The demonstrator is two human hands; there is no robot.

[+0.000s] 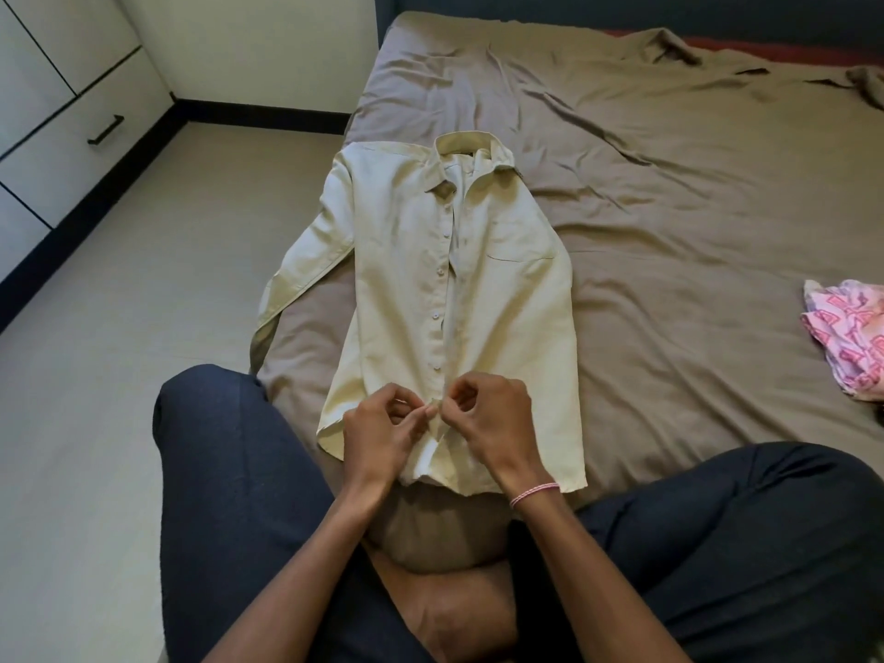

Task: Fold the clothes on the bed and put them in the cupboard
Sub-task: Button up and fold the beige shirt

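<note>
A cream button-up shirt (421, 289) lies face up on the bed's near left corner, collar away from me, its left sleeve hanging over the bed edge. My left hand (382, 433) and my right hand (492, 423) meet at the button strip near the hem, each pinching the shirt's front edge with curled fingers. A pink patterned garment (846, 337) lies crumpled at the bed's right side. The white cupboard (52, 117) stands at the far left.
The bed (669, 193) is covered by a wrinkled brown sheet, with a bunched brown cloth (866, 83) at the far right. Beige floor (119, 375) lies to the left. My legs in dark trousers frame the near corner.
</note>
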